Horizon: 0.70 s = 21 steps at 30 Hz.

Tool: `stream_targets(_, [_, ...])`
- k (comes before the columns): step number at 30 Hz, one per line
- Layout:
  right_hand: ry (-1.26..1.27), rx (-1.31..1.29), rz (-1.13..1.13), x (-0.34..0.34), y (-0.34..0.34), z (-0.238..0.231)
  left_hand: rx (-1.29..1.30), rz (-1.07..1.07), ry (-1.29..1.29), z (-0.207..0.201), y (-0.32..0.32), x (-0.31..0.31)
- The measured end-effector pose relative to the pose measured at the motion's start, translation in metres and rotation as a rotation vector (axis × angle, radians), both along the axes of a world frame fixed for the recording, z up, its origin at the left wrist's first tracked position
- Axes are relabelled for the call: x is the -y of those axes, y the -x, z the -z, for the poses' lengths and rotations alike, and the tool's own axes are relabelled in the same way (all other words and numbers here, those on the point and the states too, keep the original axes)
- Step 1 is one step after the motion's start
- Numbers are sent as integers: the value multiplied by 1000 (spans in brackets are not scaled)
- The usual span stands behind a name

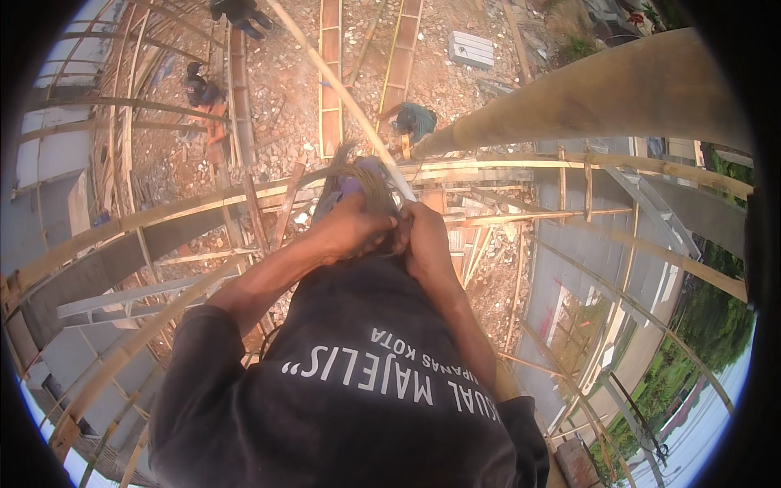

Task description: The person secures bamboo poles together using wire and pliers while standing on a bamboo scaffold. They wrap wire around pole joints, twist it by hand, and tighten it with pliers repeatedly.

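Note:
My left hand and my right hand are close together in front of my waist, both closed with fingers curled in. What they pinch between them is too small and shaded to make out. Just beyond the left hand hangs a bundle of thin brownish strands, partly over something purple. A long pale pole slants down from the far side, and its near end meets my right hand; whether the fingers grip it is hidden.
I am above rubble-strewn ground. A long curved wooden beam crosses just past my hands. A thick bamboo pole looms at right. Below are long wooden forms, a person in teal and two other people farther left.

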State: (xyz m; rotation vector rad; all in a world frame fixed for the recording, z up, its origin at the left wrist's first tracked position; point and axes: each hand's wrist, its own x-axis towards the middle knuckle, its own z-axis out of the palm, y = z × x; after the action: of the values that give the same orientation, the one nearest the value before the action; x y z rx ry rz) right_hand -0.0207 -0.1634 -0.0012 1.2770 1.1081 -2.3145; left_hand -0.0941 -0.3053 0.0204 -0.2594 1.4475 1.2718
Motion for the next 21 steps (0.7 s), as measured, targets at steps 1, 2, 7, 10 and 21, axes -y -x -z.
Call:
stream_targets(1, [45, 19, 26, -2, 5, 1, -5, 57, -9, 0, 1, -2])
stream_targets(2, [87, 39, 12, -8, 10, 10, -9, 115, -17, -1, 1, -4])
stream_targets(7, [-6, 56, -113, -18, 18, 19, -130, 113, 37, -2, -4, -8])
stream_targets(10, [-135, -28, -116, -25, 0, -18, -106, 31, 29, 6, 8, -6])
stream_targets(21, [106, 57, -215, -40, 21, 10, -203, 193, -56, -3, -1, -14])
